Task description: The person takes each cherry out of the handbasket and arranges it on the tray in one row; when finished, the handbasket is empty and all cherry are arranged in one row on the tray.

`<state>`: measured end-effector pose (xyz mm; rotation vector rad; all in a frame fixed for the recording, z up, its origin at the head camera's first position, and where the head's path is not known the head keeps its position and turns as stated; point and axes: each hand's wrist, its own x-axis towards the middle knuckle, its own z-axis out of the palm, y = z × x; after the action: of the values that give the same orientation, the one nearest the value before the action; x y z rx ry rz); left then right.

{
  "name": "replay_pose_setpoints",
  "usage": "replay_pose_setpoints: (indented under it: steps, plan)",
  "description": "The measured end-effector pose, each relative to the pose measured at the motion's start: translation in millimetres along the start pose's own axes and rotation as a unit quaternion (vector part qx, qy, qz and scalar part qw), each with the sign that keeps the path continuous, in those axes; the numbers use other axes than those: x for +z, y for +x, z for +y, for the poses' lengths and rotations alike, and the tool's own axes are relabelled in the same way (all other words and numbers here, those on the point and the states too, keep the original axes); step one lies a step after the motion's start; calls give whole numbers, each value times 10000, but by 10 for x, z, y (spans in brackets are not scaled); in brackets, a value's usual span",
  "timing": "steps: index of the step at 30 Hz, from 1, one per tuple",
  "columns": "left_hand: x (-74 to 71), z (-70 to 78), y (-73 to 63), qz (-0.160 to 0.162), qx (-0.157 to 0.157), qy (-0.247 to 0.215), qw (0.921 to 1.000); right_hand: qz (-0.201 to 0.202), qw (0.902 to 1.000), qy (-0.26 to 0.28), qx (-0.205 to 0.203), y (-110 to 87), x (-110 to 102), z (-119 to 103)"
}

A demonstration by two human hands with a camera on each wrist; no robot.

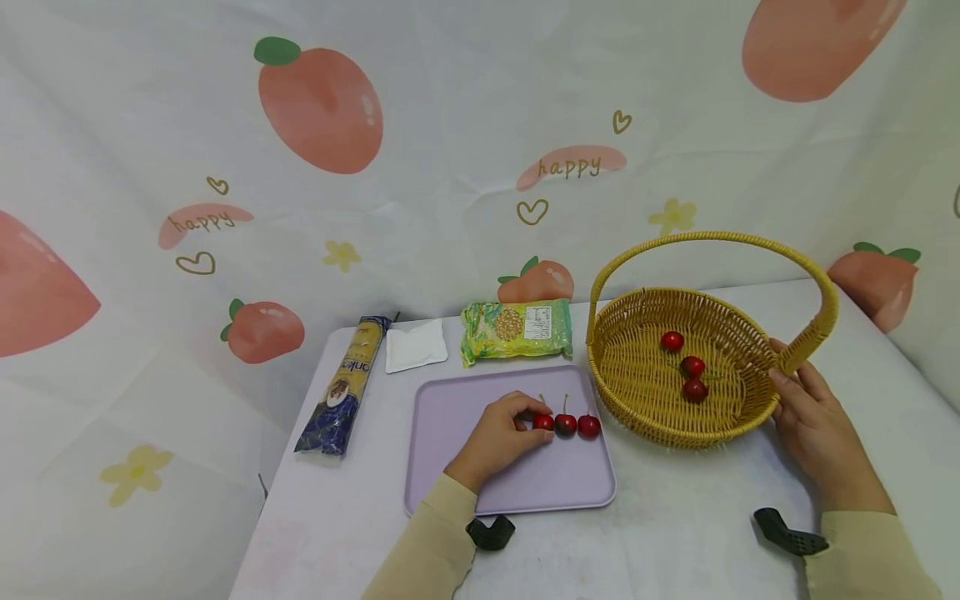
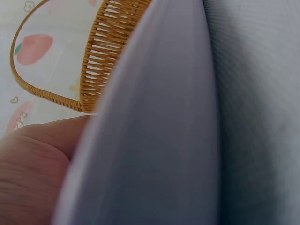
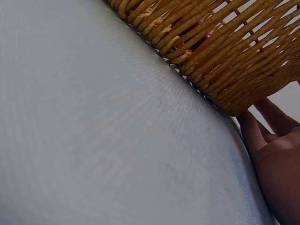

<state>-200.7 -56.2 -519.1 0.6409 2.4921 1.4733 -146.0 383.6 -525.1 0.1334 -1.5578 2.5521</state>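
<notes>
On the lilac tray (image 1: 448, 408), three red cherries with stems lie in a row at the right side. My left hand (image 1: 501, 435) pinches the leftmost cherry (image 1: 543, 423) between thumb and fingers. Beside it are the middle cherry (image 1: 566, 425) and the right cherry (image 1: 589, 427). In the left wrist view the tray's edge (image 2: 154, 122) hides the fingertips. My right hand (image 1: 821, 437) grips the right rim of a yellow wicker basket (image 1: 637, 412) by the handle's base, thumb at the rim. Three cherries, one of them a red cherry (image 1: 672, 341), lie inside the basket.
Behind the tray lie a green-yellow food packet (image 1: 517, 330) and a white square packet (image 1: 417, 346). A long blue and gold packet (image 1: 347, 387) is to the tray's left. The basket's tall handle (image 1: 712, 238) arches above it. A printed cloth (image 1: 450, 167) hangs behind the table.
</notes>
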Motion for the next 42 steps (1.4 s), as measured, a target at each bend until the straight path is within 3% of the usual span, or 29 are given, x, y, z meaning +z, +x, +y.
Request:
replay_pose_setpoints:
  steps: [15,23,27,35,39,42]
  plan:
    - [9,-35,11,133,90,-174,9997,-8,9999,-118,3,-3,7,-17]
    - [-6,44,-4,675,-181,-826,9941,-20,10000,-77,8,-6,4,1]
    - [-37,112,-5,746,-170,-1252,9892,-68,10000,-41,-4,-10,5,8]
    - [-107,305,35,321,293,-2646,9634,47,9997,-229,58,0,16,0]
    - [-57,445,86,27,472,-2954,9542,52,9997,-225,71,-7,7,-6]
    - [5,578,142,-221,504,-2988,9527,18,9998,-178,68,-13,-4,-6]
